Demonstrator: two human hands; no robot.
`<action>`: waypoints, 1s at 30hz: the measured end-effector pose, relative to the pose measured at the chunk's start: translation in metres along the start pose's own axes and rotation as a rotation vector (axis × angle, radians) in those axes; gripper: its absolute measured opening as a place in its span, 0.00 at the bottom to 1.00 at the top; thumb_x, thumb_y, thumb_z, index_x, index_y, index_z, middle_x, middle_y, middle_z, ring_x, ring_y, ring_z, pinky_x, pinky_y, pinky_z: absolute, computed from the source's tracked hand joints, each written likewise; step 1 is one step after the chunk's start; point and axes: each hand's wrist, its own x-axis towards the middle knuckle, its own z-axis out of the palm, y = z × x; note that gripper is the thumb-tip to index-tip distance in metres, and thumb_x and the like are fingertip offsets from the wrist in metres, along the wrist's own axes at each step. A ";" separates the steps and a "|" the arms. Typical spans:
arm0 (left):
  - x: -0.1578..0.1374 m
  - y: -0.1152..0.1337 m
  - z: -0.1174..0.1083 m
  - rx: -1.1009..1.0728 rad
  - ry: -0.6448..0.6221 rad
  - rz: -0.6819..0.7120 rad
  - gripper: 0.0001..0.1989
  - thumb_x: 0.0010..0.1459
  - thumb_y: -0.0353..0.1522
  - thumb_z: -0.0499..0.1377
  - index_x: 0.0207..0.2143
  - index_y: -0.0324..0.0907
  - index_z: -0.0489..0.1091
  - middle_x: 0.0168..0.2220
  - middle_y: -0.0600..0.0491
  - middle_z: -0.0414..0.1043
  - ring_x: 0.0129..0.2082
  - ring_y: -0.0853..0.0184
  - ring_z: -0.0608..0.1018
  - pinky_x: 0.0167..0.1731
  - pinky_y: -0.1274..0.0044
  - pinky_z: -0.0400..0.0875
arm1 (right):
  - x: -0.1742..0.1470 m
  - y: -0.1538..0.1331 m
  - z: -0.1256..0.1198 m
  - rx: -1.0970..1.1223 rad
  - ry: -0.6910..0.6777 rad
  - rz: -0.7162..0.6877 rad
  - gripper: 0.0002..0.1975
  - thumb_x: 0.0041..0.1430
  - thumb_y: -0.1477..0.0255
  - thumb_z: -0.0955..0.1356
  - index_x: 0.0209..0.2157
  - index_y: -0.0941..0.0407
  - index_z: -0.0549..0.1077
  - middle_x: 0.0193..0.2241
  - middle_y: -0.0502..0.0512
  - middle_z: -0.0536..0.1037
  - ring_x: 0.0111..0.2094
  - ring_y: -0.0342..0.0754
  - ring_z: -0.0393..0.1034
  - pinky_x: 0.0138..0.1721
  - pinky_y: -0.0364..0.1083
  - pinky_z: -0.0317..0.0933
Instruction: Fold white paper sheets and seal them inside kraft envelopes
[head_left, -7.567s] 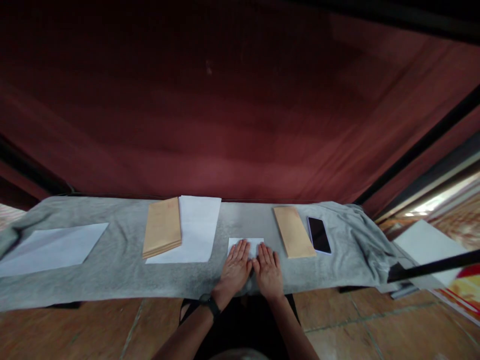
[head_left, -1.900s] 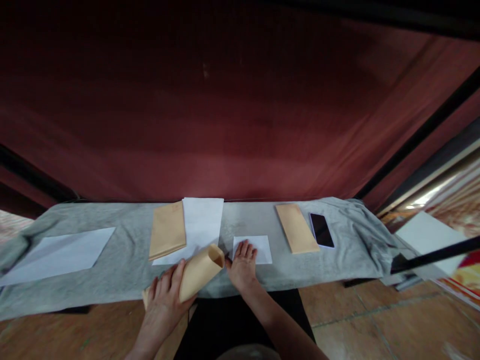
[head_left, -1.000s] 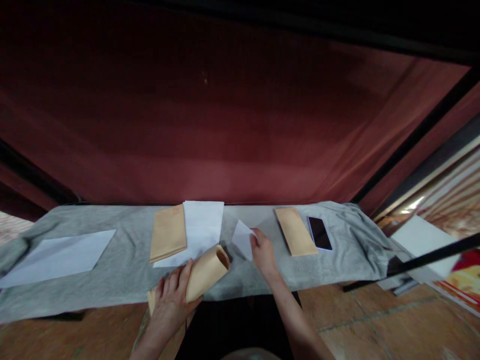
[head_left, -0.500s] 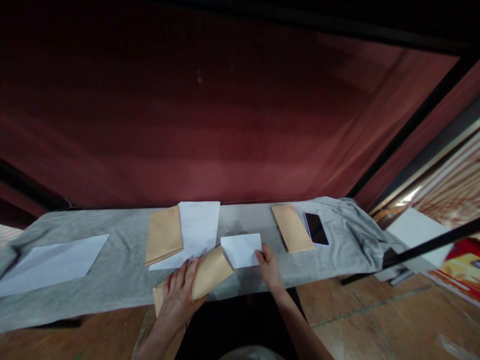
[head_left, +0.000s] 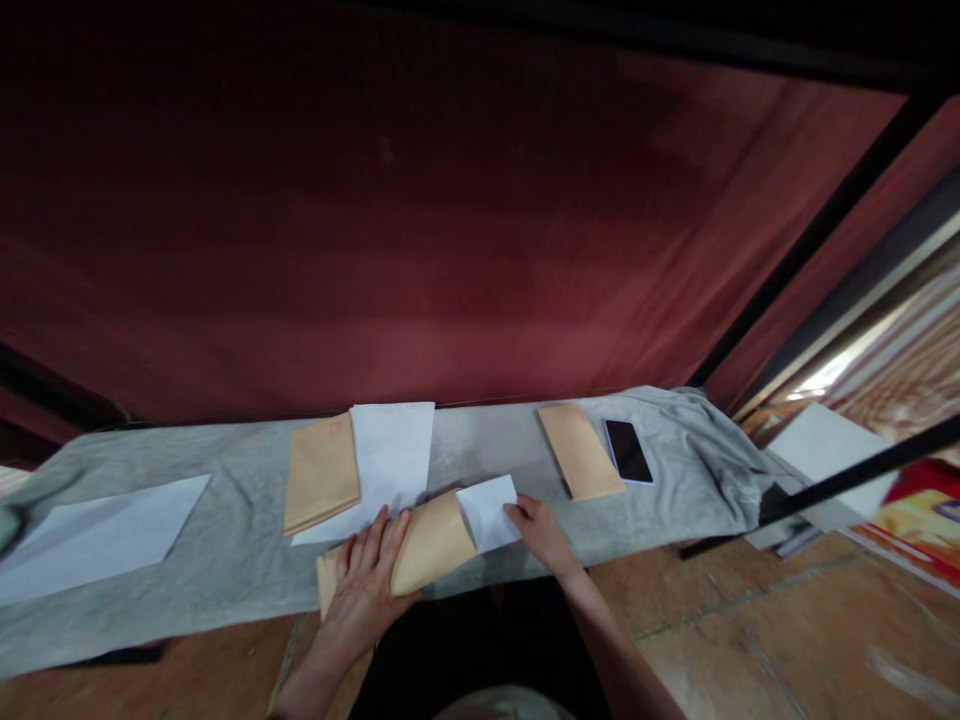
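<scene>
My left hand (head_left: 371, 580) grips a brown paper envelope (head_left: 435, 545) near the table's front edge, its fingers lying over the envelope's left part. The envelope's mouth faces right. A folded white sheet of paper (head_left: 489, 510) sits partly inside that mouth, and its right end sticks out. My right hand (head_left: 536, 530) pinches the sheet's right edge between thumb and fingers. Beyond my left hand lie a stack of brown envelopes (head_left: 322, 470) and white paper sheets (head_left: 394, 450) partly under it.
On the grey cloth (head_left: 240, 540) another brown envelope (head_left: 581, 450) lies to the right, beside a phone (head_left: 628, 450). A white sheet (head_left: 105, 535) rests at the far left. A dark red panel (head_left: 420, 250) stands behind the table, with black frame bars (head_left: 810, 240) at the right.
My right hand has moved the folded sheet leftward, deeper into the envelope, so less of it shows. The sheet has tilted a little. My left hand keeps its hold on the envelope.
</scene>
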 end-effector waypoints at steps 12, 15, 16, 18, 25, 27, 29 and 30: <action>0.029 0.031 -0.001 -0.044 -0.020 0.168 0.51 0.46 0.32 0.65 0.70 0.46 0.46 0.71 0.40 0.46 0.63 0.48 0.64 0.62 0.57 0.53 | -0.001 -0.003 0.039 -0.112 -0.077 0.001 0.10 0.58 0.75 0.64 0.27 0.53 0.75 0.34 0.52 0.79 0.39 0.47 0.73 0.41 0.43 0.64; 0.030 0.031 -0.001 -0.050 -0.023 0.171 0.50 0.47 0.32 0.64 0.70 0.47 0.45 0.71 0.41 0.47 0.63 0.48 0.65 0.62 0.58 0.54 | 0.000 -0.001 0.039 -0.084 -0.042 0.015 0.10 0.56 0.74 0.64 0.23 0.53 0.74 0.30 0.51 0.78 0.35 0.47 0.73 0.37 0.43 0.62; 0.030 0.031 -0.001 -0.050 -0.026 0.170 0.50 0.47 0.32 0.64 0.70 0.47 0.46 0.71 0.41 0.47 0.63 0.48 0.64 0.62 0.58 0.54 | 0.000 0.000 0.039 -0.074 -0.022 0.022 0.10 0.55 0.74 0.65 0.21 0.53 0.73 0.28 0.50 0.77 0.33 0.47 0.72 0.35 0.43 0.62; 0.029 0.030 0.001 -0.047 -0.034 0.167 0.50 0.47 0.32 0.64 0.70 0.46 0.47 0.71 0.41 0.47 0.63 0.48 0.64 0.62 0.58 0.54 | -0.001 0.002 0.041 -0.051 0.030 0.040 0.10 0.53 0.73 0.66 0.20 0.53 0.72 0.25 0.49 0.76 0.30 0.47 0.70 0.32 0.43 0.60; 0.030 0.031 0.006 -0.045 -0.027 0.178 0.46 0.49 0.32 0.64 0.70 0.45 0.50 0.70 0.41 0.50 0.62 0.48 0.65 0.62 0.57 0.53 | -0.005 0.006 0.042 0.032 0.202 0.078 0.03 0.50 0.70 0.67 0.24 0.52 0.74 0.24 0.48 0.76 0.28 0.46 0.69 0.30 0.43 0.60; 0.032 0.031 0.006 -0.050 -0.032 0.178 0.46 0.50 0.32 0.63 0.70 0.45 0.50 0.70 0.41 0.50 0.62 0.48 0.65 0.62 0.58 0.54 | -0.006 0.005 0.041 0.049 0.217 0.078 0.03 0.49 0.71 0.67 0.24 0.52 0.73 0.23 0.48 0.76 0.27 0.46 0.69 0.30 0.43 0.60; 0.033 0.032 0.005 -0.052 -0.037 0.182 0.46 0.50 0.33 0.63 0.70 0.45 0.50 0.70 0.41 0.50 0.62 0.48 0.65 0.62 0.58 0.54 | -0.007 0.004 0.041 0.063 0.230 0.079 0.03 0.49 0.71 0.67 0.24 0.52 0.72 0.23 0.48 0.76 0.27 0.46 0.69 0.31 0.44 0.60; 0.034 0.033 0.005 -0.051 -0.037 0.185 0.46 0.50 0.33 0.63 0.69 0.45 0.50 0.70 0.41 0.50 0.62 0.48 0.65 0.62 0.58 0.54 | -0.007 0.004 0.041 0.070 0.236 0.079 0.02 0.49 0.71 0.67 0.24 0.52 0.71 0.23 0.49 0.76 0.27 0.47 0.69 0.31 0.44 0.61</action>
